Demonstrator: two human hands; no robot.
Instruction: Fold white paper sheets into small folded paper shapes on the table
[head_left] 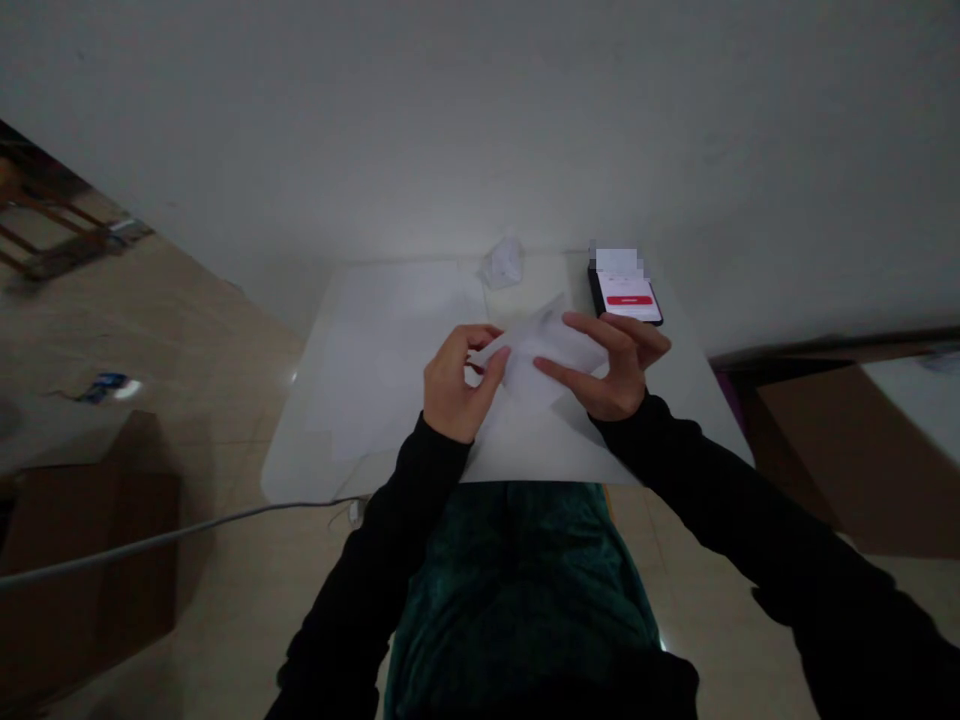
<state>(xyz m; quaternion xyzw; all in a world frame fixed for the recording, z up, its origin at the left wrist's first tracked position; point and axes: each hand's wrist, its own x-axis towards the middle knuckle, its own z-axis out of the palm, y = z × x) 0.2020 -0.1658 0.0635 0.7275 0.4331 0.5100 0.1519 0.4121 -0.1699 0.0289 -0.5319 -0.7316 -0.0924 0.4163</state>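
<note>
A folded piece of white paper [551, 350] is held up just over the white table, between both hands. My left hand [461, 385] pinches its left corner between thumb and fingers. On the other side, my right hand [619, 365] has its thumb and index finger against the right part of the paper, with the remaining fingers curled behind. At the back of the table stands a small folded or crumpled paper shape [504, 262]. Flat white paper sheets [397, 350] lie on the table left of my hands.
A phone [628, 295] with a lit screen rests at the table's back right. The white table [510, 460] stands against a wall. Cardboard boxes [90, 560] sit on the floor at both sides. A grey cable [225, 522] runs in from the left toward the table's front edge.
</note>
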